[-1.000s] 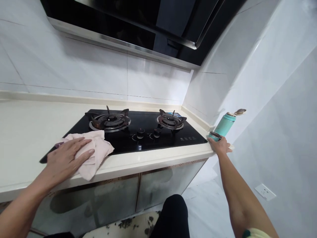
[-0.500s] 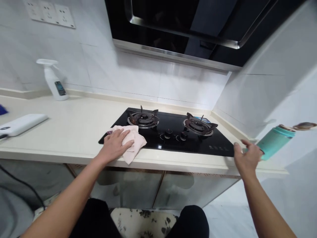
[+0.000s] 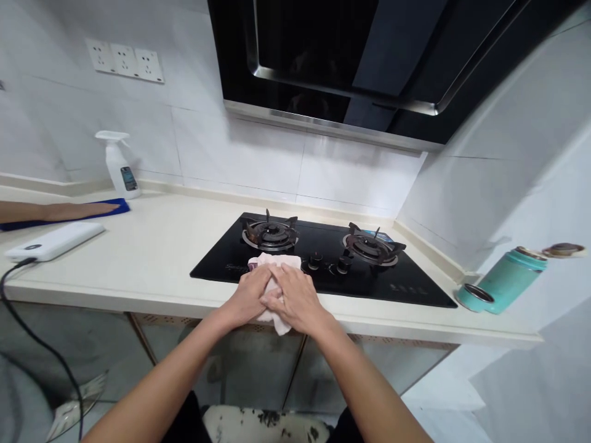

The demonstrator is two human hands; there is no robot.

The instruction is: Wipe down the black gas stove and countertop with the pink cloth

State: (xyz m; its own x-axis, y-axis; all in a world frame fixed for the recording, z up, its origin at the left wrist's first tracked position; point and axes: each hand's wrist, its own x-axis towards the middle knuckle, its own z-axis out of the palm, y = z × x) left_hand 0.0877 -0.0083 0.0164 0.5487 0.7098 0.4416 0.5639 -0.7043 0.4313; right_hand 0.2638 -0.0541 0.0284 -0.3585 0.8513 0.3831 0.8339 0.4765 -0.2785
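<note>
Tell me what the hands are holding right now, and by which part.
The left hand and the right hand together clasp the pink cloth around its bunched middle, at the cooktop front edge; its ends stick out above and below them.

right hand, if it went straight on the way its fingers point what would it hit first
The left hand: the right hand points up and left, its fingers lying against the left hand's on the pink cloth. Beyond them probably the left burner, though depth is unclear.
</note>
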